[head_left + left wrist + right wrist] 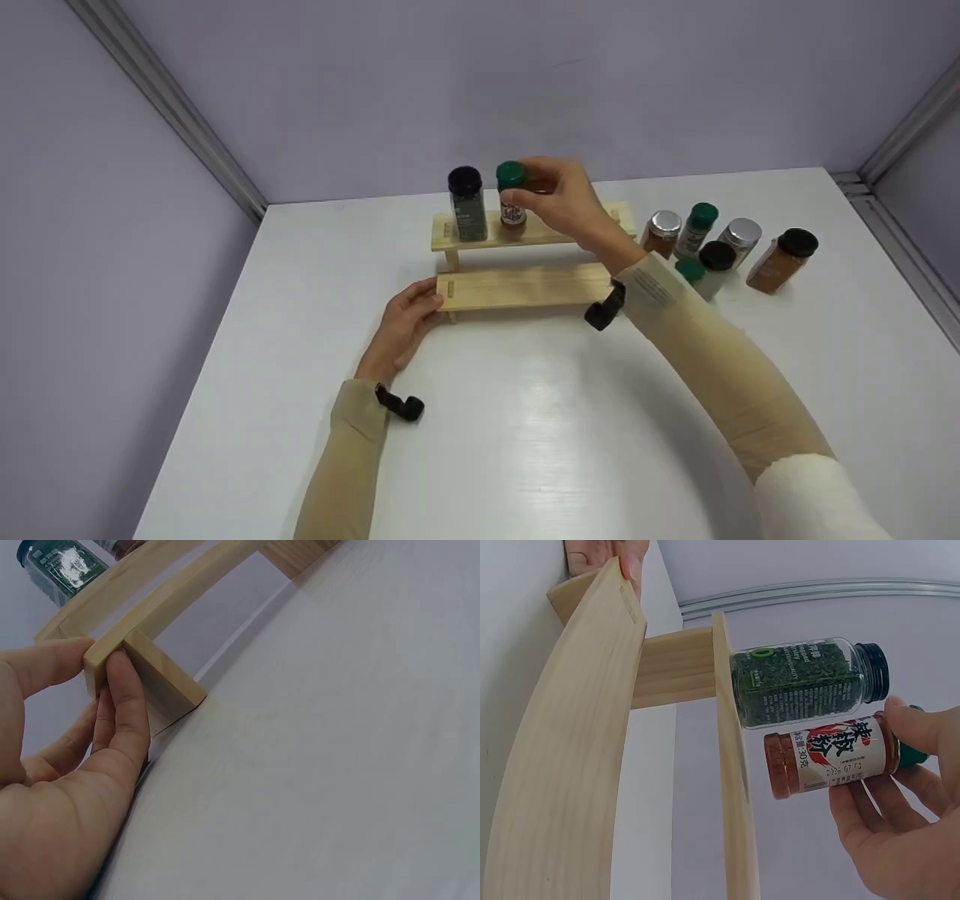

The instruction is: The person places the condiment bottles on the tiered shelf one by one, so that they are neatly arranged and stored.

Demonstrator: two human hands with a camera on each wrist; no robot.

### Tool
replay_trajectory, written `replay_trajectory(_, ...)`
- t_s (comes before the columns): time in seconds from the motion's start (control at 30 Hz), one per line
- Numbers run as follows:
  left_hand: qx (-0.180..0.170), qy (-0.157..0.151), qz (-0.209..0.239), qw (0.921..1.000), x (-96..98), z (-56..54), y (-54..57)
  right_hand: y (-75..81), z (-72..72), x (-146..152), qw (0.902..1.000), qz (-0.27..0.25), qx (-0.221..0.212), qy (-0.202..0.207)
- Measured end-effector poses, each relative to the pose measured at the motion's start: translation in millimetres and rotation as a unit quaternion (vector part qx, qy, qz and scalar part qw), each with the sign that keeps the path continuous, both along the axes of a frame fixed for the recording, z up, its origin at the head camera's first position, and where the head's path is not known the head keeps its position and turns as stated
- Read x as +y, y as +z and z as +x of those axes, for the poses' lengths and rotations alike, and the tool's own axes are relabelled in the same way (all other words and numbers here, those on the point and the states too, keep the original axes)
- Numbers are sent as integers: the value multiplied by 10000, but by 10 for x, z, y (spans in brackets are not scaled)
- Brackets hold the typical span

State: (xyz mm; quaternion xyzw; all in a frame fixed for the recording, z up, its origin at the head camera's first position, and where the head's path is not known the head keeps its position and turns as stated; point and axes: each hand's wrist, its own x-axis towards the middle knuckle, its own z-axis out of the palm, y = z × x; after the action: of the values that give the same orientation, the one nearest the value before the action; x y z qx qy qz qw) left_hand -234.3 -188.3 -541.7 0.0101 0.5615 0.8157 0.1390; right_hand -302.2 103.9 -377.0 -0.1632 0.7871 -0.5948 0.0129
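Note:
A two-tier wooden rack [525, 289] stands on the white table. At the left end of its lower board, my left hand [401, 326] pinches the wood, thumb on top and fingers curled beneath, as the left wrist view shows. Over the upper board, my right hand [562, 195] grips a small spice jar [832, 757] of red powder by its green cap and upper side. A narrow gap shows between the jar's base and the board in the right wrist view. Beside it, a black-capped jar of dried green herbs [802, 682] stands at the upper board's left end.
Right of the rack stand several more spice jars: one silver-lidded [665, 225], one green-capped [703, 215], and a black-capped orange jar [784, 259] farthest right. My right forearm partly covers the nearest ones. A pale wall [510, 90] rises behind the table.

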Motion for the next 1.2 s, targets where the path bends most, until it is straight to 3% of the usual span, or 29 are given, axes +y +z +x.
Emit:
replay_trajectory(0.53, -125, 6, 66, 9999, -18, -9, -26, -149, 16, -40, 10000, -27, 7, 48)
replay_trajectory(0.97, -198, -2, 11, 9998, -2, -66, -30, -10, 65, 46, 9993, 356, 21, -131)
replay_trajectory(1.2, -180, 12, 95, 9998, 1, -77, -45, 172, 201, 245, 9976, 460, 499, -99)
